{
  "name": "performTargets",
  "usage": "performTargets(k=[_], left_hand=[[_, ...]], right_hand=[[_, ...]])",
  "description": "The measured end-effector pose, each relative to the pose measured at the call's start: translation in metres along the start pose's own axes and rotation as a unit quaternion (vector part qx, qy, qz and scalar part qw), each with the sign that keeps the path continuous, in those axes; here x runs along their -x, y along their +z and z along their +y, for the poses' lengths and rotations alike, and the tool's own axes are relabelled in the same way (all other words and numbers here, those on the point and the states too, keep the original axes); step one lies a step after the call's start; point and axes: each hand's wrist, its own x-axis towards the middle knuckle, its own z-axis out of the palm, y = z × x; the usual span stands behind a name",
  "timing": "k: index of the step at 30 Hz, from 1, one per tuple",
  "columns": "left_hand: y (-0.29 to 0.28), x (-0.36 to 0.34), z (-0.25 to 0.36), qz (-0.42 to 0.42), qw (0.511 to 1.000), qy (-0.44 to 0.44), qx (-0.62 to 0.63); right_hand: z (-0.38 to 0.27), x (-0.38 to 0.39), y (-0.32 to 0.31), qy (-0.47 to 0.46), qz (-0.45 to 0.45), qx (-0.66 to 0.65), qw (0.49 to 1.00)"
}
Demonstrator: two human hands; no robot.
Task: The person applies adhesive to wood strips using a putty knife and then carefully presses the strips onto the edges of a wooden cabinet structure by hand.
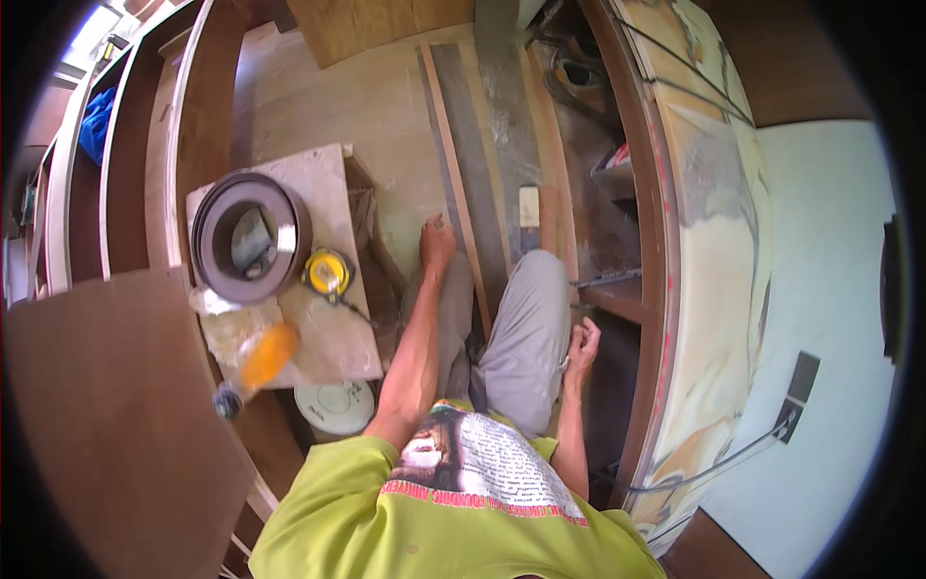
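Fingers of the left hand [437, 241] lie spread on a long wooden strip [453, 183] set along the floor, apparently seating it, unfastened as yet. Right hand [583, 344] curls loosely, empty. Yellow tape measure [328, 273] waits on the bench [333, 338].

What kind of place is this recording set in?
Probably a carpentry or furniture workshop: bare plywood panels, a thin wood strip by the left hand, a yellow tape measure and a roll of edge banding.
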Motion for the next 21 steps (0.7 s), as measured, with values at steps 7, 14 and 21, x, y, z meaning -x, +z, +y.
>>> performTargets(k=[7, 14, 21], left_hand=[[0.022, -0.018, -0.081, -0.005, 0.996, -0.044, 0.078], [0.025, -0.006, -0.060, -0.067, 0.991, -0.058, 0.098], [-0.007, -0.011, -0.026, 0.020, 0.987, -0.128, 0.099]], right_hand=[[-0.157, -0.119, 0.174, -0.125, -0.175, -0.077, 0.974], [-0.168, -0.192, 0.370, -0.188, -0.165, 0.062, 0.966], [-0.164, -0.191, 0.418, -0.214, -0.117, 0.140, 0.960]])
